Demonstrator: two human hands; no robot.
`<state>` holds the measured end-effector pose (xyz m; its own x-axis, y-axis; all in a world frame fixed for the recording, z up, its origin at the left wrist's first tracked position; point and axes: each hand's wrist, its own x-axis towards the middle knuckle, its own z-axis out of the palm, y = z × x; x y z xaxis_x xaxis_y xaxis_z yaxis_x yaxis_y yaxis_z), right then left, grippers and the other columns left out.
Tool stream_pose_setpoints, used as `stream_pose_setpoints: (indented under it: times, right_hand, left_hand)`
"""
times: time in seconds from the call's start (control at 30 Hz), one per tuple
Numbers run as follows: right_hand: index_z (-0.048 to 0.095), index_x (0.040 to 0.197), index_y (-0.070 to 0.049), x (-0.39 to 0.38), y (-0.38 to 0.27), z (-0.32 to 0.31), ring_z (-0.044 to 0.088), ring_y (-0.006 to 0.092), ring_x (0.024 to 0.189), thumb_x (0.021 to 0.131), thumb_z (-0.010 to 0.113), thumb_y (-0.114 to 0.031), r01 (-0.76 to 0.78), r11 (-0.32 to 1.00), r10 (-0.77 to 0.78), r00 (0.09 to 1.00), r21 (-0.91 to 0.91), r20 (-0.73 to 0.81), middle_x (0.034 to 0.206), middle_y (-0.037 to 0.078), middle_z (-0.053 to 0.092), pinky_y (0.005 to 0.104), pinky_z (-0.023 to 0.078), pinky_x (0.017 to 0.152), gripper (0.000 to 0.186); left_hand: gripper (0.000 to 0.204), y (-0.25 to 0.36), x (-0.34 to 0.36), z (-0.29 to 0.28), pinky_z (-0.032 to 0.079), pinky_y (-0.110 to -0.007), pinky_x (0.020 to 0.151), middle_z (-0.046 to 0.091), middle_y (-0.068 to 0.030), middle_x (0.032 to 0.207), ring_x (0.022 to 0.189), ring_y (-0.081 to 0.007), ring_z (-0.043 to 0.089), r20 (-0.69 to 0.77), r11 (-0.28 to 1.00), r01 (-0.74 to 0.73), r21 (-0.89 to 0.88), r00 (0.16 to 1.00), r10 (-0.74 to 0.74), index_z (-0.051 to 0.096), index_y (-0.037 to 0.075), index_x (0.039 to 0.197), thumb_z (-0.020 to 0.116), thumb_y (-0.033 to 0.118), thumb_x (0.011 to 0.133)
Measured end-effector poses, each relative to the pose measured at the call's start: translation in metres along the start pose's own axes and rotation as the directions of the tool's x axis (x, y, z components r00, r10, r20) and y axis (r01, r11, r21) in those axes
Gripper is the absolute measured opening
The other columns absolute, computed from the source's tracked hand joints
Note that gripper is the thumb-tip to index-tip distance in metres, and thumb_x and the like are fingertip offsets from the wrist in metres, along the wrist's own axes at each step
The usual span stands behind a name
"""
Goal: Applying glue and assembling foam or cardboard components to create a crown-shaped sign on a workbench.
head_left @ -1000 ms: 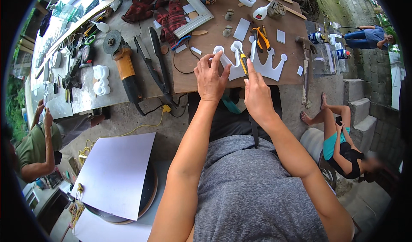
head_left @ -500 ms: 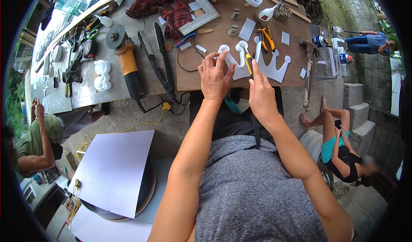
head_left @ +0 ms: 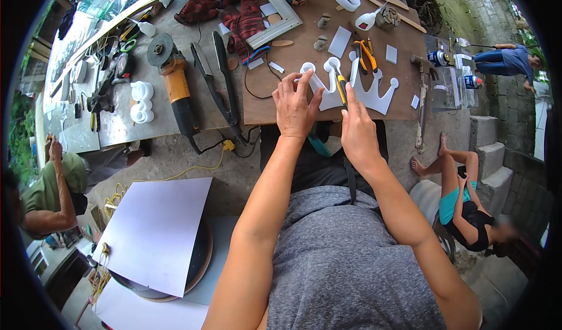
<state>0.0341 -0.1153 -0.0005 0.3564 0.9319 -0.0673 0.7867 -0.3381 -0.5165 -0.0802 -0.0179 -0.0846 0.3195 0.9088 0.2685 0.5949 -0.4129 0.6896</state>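
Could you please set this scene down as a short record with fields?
Left grip: open, at the left end of the white crown
Right grip: closed on a slim yellow-and-black tool, its tip at the crown
Surface: brown board
Beyond the crown: orange-handled pliers
Right of the crown: hammer
Left of the board: grinder, yellow and black
Others: a seated person at right, two more people farther off
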Motion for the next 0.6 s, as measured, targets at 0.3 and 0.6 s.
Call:
stream_pose_setpoints:
  times: [0.3,0.6]
  right_hand:
    - [0.030,0.158,-0.003,-0.0020,0.0002,0.0002,0.067,0.0460,0.085,0.101,0.054,-0.006,0.015,1.000,-0.015,1.000,0.007,-0.010,0.107,0.027,0.061,0.0527,0.055,0.075,0.062]
    - [0.027,0.159,-0.003,-0.0007,0.0014,0.0037,0.067,0.0464,0.085,0.100,0.054,-0.005,0.011,1.000,-0.011,1.000,0.000,-0.004,0.109,0.027,0.060,0.0526,0.055,0.074,0.064]
  left_hand:
    - [0.055,0.0003,0.0006,0.0002,0.041,-0.041,0.096,0.056,-0.0051,0.121,0.110,-0.0249,0.056,-0.001,1.000,0.000,0.003,1.000,0.000,0.059,0.020,0.136,0.078,0.032,0.086]
    - [0.053,-0.0009,0.0006,0.0001,0.041,-0.042,0.094,0.056,-0.0057,0.120,0.107,-0.0245,0.057,-0.009,1.000,-0.015,0.015,1.000,0.015,0.058,0.020,0.136,0.077,0.033,0.087]
